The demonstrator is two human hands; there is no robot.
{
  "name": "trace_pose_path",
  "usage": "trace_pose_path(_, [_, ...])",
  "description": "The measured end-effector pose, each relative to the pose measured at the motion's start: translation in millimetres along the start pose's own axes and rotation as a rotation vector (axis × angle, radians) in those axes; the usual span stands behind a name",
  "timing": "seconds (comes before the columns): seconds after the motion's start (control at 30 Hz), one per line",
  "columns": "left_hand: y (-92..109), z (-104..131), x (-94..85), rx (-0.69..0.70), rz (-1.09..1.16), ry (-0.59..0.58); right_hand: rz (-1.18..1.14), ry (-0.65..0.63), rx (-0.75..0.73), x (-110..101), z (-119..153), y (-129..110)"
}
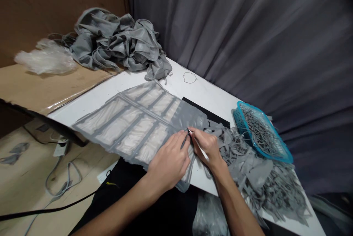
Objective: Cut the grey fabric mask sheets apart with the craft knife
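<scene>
A grey, rubbery-looking sheet [190, 112] with several pale, wrinkled rectangular panels lies across the white table. My left hand [172, 157] rests on its right part, the fingers close together and gripping the grey material near the thumb. In my right hand [205, 144] is a slim white tool [203, 152] with a dark tip, held like a pen. Its tip meets the sheet right beside my left fingertips. Whether it is a knife or tweezers I cannot tell. Under the sheet's far right side shows a black mat [220, 119].
Right of my hands lies a heap of grey scraps [259, 173], with a blue basket [275, 142] of thin grey strips behind it. Crumpled grey sheets [121, 41] and clear plastic [46, 57] lie at the back left. A grey curtain [234, 33] hangs behind; cables [68, 184] trail at lower left.
</scene>
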State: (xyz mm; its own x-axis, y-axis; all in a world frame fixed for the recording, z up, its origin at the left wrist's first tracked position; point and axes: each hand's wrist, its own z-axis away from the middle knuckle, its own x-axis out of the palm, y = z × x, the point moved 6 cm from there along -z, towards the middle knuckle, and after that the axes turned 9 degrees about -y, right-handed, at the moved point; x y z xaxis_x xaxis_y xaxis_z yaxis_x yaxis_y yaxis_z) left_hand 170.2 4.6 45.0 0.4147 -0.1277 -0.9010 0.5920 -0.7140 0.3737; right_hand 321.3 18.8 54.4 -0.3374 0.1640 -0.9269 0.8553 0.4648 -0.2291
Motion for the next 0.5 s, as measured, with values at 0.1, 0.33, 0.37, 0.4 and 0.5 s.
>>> trace_pose_path(0.1, [-0.1,-1.4,-0.3,0.000,0.015,0.003,-0.075,0.050,0.117,0.5,-1.3,10.0])
trace_pose_path(0.33, [-1.6,-2.2,3.4,0.010,-0.004,0.030,0.111,0.071,0.091,1.8,-7.3,1.5])
trace_pose_path(0.37, [-1.7,-2.4,3.6,0.008,0.001,0.032,0.115,0.077,0.103,2.0,-7.4,1.6])
trace_pose_path(0.4, [-1.7,-2.7,3.7,0.006,0.003,0.031,0.108,0.085,0.124,2.1,-7.4,2.5])
trace_pose_path(0.5, [-0.5,-3.8,2.9,0.005,-0.015,0.023,0.067,0.121,0.205,1.3,-7.3,8.3])
